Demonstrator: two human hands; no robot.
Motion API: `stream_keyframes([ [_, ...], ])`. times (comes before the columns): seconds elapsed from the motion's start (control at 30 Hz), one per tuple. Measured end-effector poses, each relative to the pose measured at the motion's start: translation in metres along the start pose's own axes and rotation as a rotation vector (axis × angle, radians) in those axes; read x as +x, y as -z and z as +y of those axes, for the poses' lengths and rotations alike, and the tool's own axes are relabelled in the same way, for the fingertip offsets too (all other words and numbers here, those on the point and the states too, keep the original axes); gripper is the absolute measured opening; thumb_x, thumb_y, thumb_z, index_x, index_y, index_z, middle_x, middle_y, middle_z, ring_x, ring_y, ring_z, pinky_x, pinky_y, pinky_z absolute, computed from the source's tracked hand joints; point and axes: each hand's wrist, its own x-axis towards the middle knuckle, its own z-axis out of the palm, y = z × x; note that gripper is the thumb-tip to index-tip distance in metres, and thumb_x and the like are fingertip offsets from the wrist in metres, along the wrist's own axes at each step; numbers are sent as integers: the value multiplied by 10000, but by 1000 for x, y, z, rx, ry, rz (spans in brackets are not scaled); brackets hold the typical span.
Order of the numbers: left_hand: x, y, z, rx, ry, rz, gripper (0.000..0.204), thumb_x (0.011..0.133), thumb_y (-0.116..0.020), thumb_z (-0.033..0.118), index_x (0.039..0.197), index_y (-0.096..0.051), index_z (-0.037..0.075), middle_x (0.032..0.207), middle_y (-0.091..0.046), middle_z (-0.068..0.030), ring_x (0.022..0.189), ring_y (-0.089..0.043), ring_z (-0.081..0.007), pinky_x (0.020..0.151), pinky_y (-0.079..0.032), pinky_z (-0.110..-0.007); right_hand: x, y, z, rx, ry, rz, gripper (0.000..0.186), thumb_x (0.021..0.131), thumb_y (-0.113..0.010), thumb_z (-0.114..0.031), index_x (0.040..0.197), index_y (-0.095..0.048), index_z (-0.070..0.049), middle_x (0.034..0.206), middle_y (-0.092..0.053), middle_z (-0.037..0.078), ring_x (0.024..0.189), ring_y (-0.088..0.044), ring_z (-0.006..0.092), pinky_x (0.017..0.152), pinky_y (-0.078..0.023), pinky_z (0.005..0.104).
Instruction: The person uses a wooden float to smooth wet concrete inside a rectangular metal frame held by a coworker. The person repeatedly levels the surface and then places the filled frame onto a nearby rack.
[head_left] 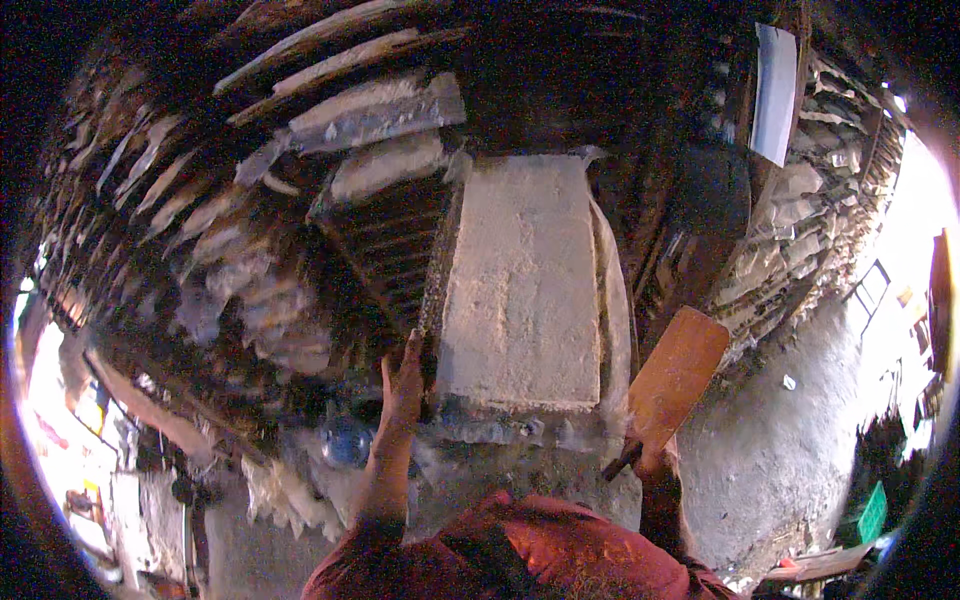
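Note:
A pale, rough rectangular slab (525, 280) lies in front of me on a sheet of clear plastic (612, 290). My left hand (405, 378) rests flat against the slab's near left edge, fingers spread upward. My right hand (650, 458) grips the dark handle of a flat orange-brown wooden paddle (678, 375), which is raised to the right of the slab and tilted up and right. Red sleeves cover my upper arms at the bottom of the view.
Stacked wooden racks with pale lumpy pieces (380, 115) fill the left and back. A dark ridged frame (385, 240) lies left of the slab. A blue round object (347, 440) sits near my left forearm. Grey floor (790, 440) and a green crate (872, 512) are on the right.

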Motion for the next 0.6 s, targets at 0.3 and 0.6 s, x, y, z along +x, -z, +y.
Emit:
stream_keyframes([
  [0.3,67,5,35,229,8,-117,516,1088,-247,340,1541,-301,99,1549,-392,-30,1309,-442,-205,1113,-275,-401,63,-57,-21,-123,166,63,354,906,-632,-167,1231,-567,-41,1116,-616,93,1008,-596,251,841,-503,406],
  [0.6,288,37,-11,988,-821,175,464,1011,-421,167,1471,-409,109,1511,-443,-74,1348,-448,-244,1140,-289,-422,251,-88,-63,204,108,91,287,857,-704,-197,1112,-618,-98,929,-612,9,778,-573,135,602,-430,285],
])
